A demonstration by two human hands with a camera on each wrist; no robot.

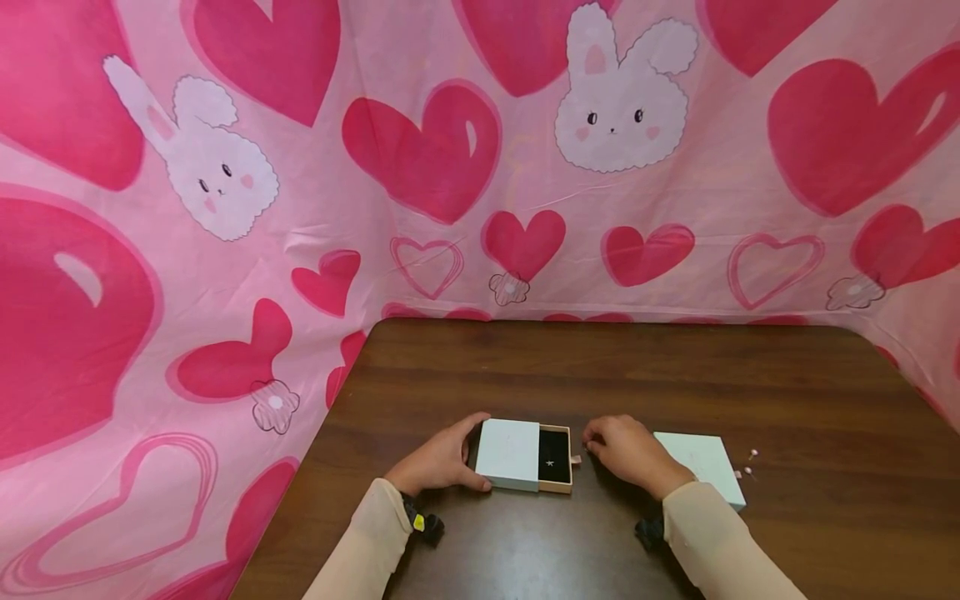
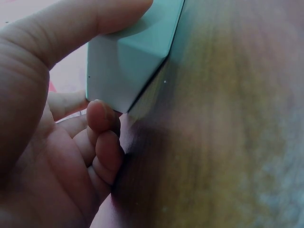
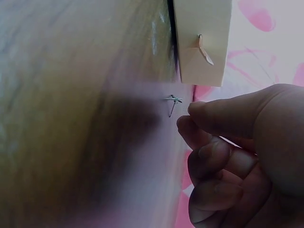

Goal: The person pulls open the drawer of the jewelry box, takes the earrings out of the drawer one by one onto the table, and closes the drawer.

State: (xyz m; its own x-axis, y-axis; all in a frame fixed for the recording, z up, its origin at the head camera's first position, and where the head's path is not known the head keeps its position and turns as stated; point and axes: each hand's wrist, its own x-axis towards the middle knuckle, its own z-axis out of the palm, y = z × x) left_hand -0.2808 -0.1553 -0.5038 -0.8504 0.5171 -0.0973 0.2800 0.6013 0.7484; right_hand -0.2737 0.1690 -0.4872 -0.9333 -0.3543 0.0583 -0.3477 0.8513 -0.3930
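Observation:
My left hand (image 1: 442,457) grips the closed end of a pale mint jewelry box (image 1: 508,454), thumb at the near side and fingers at the far side. Its drawer (image 1: 566,487) is pulled partly out to the right, showing a black insert (image 1: 555,446) with one small star-shaped stud (image 1: 550,463). A ribbon tab (image 3: 204,51) sticks out of the drawer front. Beside that front, my right hand (image 1: 626,450) hovers low with loosely curled fingers. Just past its thumb and index tips, apart from them, a small silver stud earring (image 3: 175,99) lies on the table.
A second mint box (image 1: 697,460) lies shut behind my right wrist, partly covered by the forearm. To its right are two small pale-headed pins or studs (image 1: 753,454). The brown wooden table (image 1: 600,367) ends at a pink heart-patterned cloth (image 1: 450,275) at the back and left.

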